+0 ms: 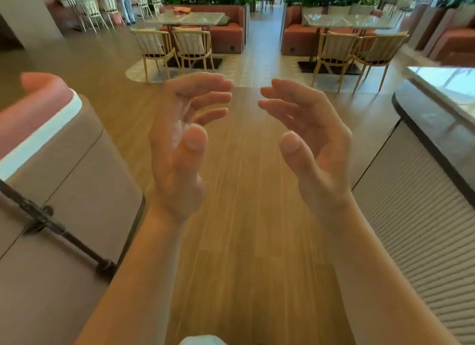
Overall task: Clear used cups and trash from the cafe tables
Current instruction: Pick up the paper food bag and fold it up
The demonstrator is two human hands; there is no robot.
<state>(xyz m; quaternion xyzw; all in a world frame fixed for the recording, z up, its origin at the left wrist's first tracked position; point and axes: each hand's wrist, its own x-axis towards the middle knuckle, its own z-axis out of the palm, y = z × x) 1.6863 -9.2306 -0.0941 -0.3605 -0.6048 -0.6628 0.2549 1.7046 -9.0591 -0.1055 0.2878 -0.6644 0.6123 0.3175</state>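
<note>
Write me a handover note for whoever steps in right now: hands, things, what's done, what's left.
Left hand: open, empty.
Right hand: open, empty, palm facing the other above the wooden plank floor.
Things: no cup or trash close by. A flat orange item, too blurred to name, lies on the grey stone-topped table ahead.
Done: cannot tell.
Left: probably walk over and check the tables.

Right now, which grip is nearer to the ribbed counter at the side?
Right. The right grip hangs in the air beside the ribbed counter, not touching it. The left grip is across the aisle from it, closer to the pink booth.
</note>
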